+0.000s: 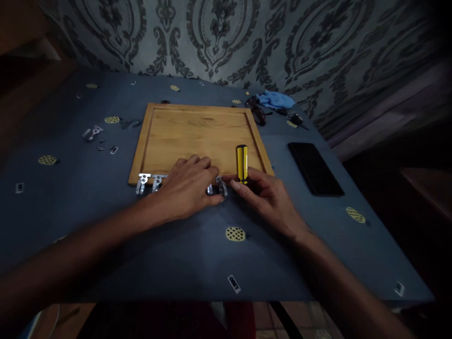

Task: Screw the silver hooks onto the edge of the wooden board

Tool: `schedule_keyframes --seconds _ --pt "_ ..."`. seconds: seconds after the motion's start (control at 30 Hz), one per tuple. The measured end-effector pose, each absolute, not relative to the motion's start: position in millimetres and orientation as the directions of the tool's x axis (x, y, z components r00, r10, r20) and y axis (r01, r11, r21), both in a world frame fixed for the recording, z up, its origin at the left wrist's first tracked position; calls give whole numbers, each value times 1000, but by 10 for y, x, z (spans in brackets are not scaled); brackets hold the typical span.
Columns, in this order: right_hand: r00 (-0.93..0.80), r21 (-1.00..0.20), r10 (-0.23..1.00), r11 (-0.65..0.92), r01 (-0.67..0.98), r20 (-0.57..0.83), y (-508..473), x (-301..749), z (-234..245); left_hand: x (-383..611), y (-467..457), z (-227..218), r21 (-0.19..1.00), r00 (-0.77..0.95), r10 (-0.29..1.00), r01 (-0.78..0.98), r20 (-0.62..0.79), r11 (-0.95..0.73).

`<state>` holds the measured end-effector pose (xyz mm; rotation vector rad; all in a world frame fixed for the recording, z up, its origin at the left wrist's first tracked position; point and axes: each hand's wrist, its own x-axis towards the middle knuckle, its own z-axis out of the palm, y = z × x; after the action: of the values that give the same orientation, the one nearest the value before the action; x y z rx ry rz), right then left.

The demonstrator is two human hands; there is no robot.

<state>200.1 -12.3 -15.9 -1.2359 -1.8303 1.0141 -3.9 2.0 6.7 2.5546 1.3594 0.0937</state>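
A framed wooden board (197, 136) lies flat in the middle of the blue table. Metal hooks (148, 182) are lined along its near edge. My left hand (189, 188) rests palm down on that near edge, fingers curled over the hooks in the middle of the row. My right hand (268, 195) grips a yellow and black screwdriver (242, 162), its handle pointing away over the board, its tip hidden behind my fingers next to a hook (221, 186).
A black phone (314, 167) lies right of the board. Glasses (257, 113), a blue cloth (275, 100) and keys (294, 118) lie at the back right. Loose metal hooks and small parts (93, 134) are scattered left. The table's front edge (212, 299) is near me.
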Motion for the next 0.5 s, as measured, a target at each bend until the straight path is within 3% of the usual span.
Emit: schedule_keyframes --seconds 0.5 --pt "-300 -865 948 238 441 108 -141 2017 -156 -9 1 64 215 534 842 833 -70 -511"
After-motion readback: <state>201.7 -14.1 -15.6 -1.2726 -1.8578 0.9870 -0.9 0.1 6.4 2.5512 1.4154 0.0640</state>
